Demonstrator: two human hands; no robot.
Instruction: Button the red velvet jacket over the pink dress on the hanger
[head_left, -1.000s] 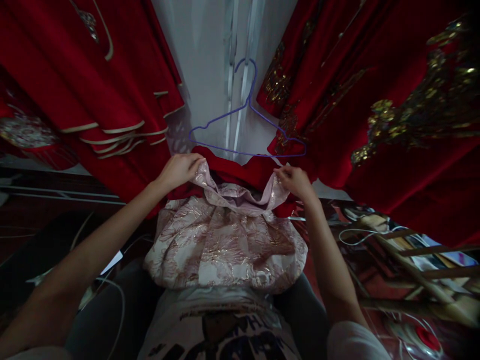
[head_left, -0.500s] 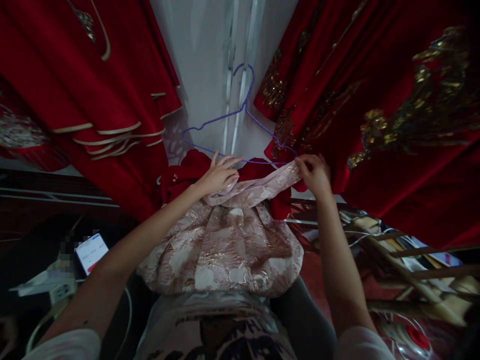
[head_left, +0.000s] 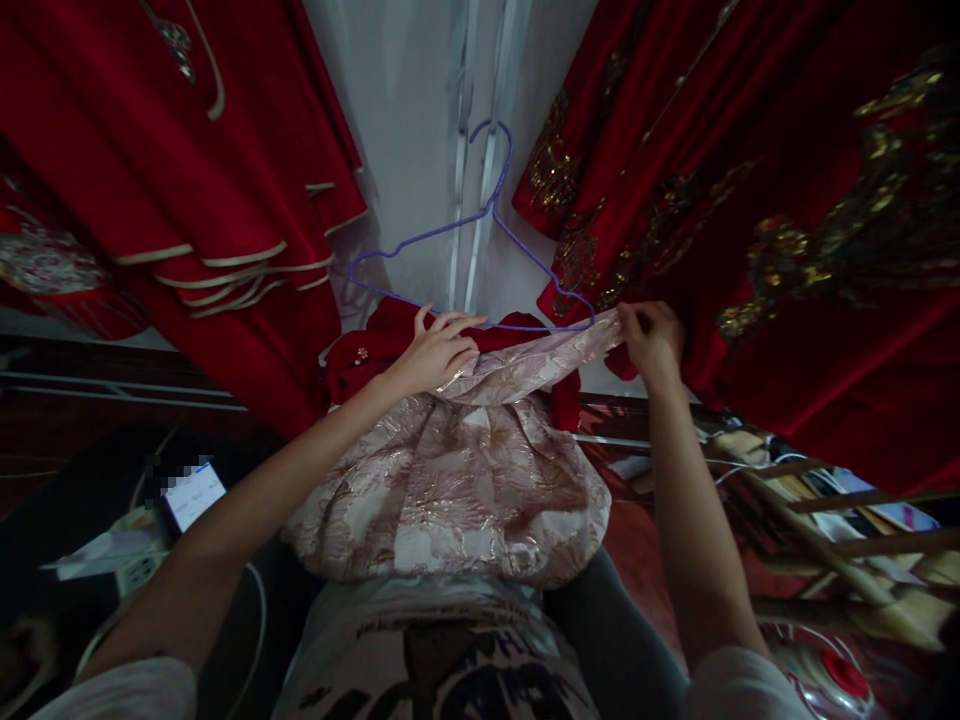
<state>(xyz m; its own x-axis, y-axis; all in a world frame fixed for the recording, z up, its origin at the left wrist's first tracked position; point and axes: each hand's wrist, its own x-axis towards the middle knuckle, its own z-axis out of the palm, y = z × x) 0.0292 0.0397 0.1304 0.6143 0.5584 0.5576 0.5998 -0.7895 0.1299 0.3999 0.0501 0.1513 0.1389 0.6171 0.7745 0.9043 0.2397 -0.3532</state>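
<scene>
A pale pink brocade skirt (head_left: 465, 490) with a gold pattern lies gathered across my lap. My left hand (head_left: 442, 350) presses onto the skirt's waistband, its fingers lying over the lower bar of a purple hanger (head_left: 427, 237). What its thumb side grips is partly hidden under the hand. My right hand (head_left: 654, 342) pinches the far right end of the waistband between thumb and fingers and holds it stretched out. Behind the waistband lies a red garment (head_left: 382, 320) with a small bead ornament, below the hanger.
Red garments (head_left: 247, 180) hang on the left, and red garments with gold sequins (head_left: 675, 200) on the right. A lit phone (head_left: 193, 495) and a power strip (head_left: 141, 570) lie at lower left. At the right stands a wooden rack (head_left: 817, 520) with assorted items.
My right hand has moved to the right with the waistband's end, drawing the band out longer and straighter. My left hand has stayed nearly in place.
</scene>
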